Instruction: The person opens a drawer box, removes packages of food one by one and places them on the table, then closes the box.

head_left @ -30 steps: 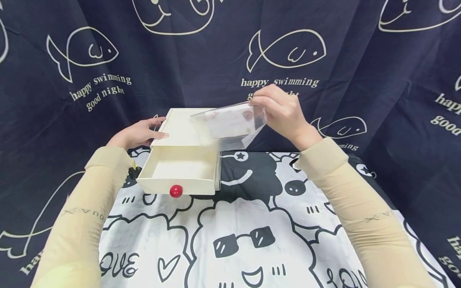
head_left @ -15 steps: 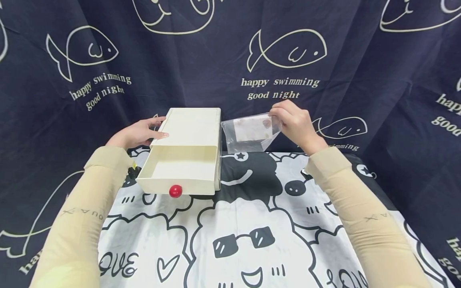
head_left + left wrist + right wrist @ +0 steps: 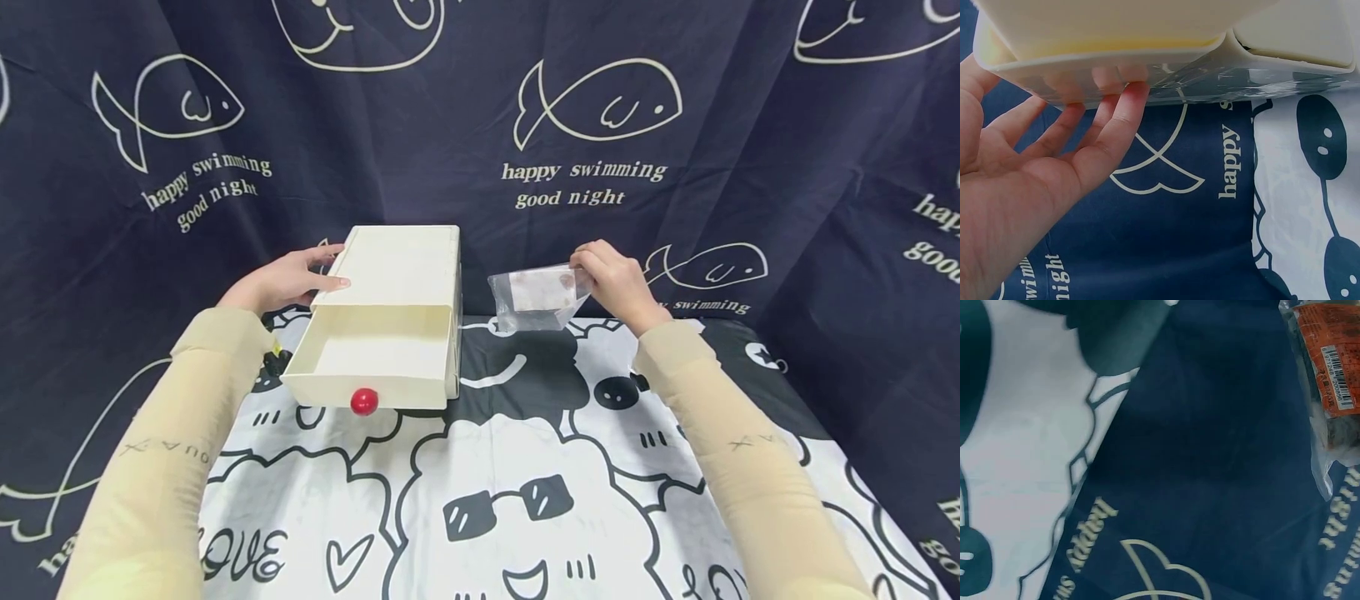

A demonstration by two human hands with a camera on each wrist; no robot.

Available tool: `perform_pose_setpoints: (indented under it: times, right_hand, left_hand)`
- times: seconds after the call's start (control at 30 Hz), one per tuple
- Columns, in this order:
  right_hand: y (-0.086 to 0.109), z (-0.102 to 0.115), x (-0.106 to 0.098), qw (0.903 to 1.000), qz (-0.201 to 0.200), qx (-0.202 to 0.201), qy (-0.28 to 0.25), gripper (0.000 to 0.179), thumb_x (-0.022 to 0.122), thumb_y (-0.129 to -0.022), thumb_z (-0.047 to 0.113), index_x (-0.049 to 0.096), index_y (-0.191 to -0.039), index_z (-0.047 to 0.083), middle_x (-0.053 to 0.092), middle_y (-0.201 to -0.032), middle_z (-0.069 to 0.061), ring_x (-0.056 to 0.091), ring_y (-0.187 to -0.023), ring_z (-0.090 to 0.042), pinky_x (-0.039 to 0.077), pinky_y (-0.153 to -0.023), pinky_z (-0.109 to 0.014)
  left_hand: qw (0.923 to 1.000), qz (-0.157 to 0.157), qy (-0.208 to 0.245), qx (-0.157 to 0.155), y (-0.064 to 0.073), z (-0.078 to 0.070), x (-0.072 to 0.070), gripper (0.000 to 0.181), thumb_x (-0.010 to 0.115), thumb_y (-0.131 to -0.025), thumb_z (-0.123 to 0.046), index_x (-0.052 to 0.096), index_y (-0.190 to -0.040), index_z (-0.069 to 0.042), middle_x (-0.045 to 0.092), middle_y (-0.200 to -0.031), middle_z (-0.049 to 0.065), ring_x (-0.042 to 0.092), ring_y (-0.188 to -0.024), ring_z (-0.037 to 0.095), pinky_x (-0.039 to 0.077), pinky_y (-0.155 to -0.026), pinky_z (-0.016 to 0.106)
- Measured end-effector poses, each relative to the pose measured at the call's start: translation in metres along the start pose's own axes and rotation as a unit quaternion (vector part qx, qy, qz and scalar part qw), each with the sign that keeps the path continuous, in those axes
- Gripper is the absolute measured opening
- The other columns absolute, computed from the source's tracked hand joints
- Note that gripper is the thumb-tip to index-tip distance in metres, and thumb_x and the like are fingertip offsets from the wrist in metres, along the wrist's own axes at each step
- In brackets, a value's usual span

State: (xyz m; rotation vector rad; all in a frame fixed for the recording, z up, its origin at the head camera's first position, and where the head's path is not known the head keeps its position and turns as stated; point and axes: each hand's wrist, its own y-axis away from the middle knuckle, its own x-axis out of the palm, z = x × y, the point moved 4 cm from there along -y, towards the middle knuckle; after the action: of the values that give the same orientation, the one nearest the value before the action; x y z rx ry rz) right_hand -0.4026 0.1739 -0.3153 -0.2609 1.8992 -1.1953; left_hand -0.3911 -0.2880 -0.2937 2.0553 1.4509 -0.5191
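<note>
A cream drawer box [image 3: 401,262] stands at the back of the cloth-covered table, left of centre. Its drawer [image 3: 367,392] with a red knob [image 3: 364,402] is pulled out, the white bottom in sight. My left hand [image 3: 288,277] rests on the box's left side, thumb on the top edge; in the left wrist view the fingertips [image 3: 1132,97] touch its glossy wall. My right hand [image 3: 617,283] pinches a clear plastic packet [image 3: 542,292] by one end, right of the box and apart from it. An orange barcode label [image 3: 1338,365] on a clear packet shows in the right wrist view, without the hand.
Behind the table hangs a dark blue curtain [image 3: 465,108] with fish prints. A white cloth [image 3: 405,500] with black cartoon prints covers the table. A small black and yellow item [image 3: 277,358] lies beside the drawer, partly behind my left sleeve.
My right hand has carried the packet from above the box to the right and down, past the box's right side. The left hand and the drawer keep their places.
</note>
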Motion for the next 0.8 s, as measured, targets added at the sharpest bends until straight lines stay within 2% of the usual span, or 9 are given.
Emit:
perform_pose_setpoints:
  times: [0.2, 0.43, 0.57, 0.8]
  right_hand:
    - [0.021, -0.009, 0.02, 0.9992, 0.03, 0.027, -0.004, 0.024, 0.06, -0.073, -0.013, 0.059, -0.088, 0.006, 0.061, -0.094, -0.004, 0.058, -0.088, -0.021, 0.048, -0.052, -0.039]
    - [0.04, -0.011, 0.042, 0.9969, 0.065, 0.043, -0.011, 0.017, 0.068, -0.08, -0.001, 0.056, -0.09, 0.008, 0.059, -0.098, -0.001, 0.056, -0.091, -0.019, 0.049, -0.054, -0.038]
    - [0.048, -0.011, 0.054, 0.9953, 0.083, 0.049, 0.0, 0.013, 0.065, -0.085, 0.004, 0.056, -0.092, 0.008, 0.057, -0.098, 0.0, 0.055, -0.09, -0.018, 0.049, -0.053, -0.038]
    - [0.056, -0.011, 0.068, 0.9925, 0.101, 0.067, 0.017, 0.012, 0.063, -0.085, 0.005, 0.054, -0.093, 0.01, 0.054, -0.095, 0.0, 0.052, -0.086, -0.019, 0.047, -0.049, -0.039]
  left_hand:
    - [1.0, 0.003, 0.0, 0.001, -0.001, 0.002, 0.0, 0.088, 0.07, -0.085, -0.032, 0.016, -0.152, -0.02, 0.016, -0.154, 0.017, 0.035, -0.131, 0.037, 0.036, -0.101, 0.057]
    - [1.0, 0.001, 0.005, -0.004, 0.0, 0.0, 0.001, 0.085, 0.068, -0.087, -0.026, 0.014, -0.153, -0.017, 0.015, -0.154, 0.019, 0.035, -0.13, 0.038, 0.035, -0.102, 0.058]
    - [1.0, 0.002, 0.007, -0.003, 0.0, 0.001, 0.001, 0.085, 0.068, -0.087, -0.026, 0.015, -0.153, -0.018, 0.015, -0.154, 0.018, 0.035, -0.131, 0.038, 0.035, -0.102, 0.057]
    - [1.0, -0.001, 0.005, 0.003, -0.001, 0.002, 0.0, 0.088, 0.071, -0.085, -0.033, 0.016, -0.152, -0.021, 0.017, -0.154, 0.016, 0.036, -0.13, 0.035, 0.036, -0.102, 0.057]
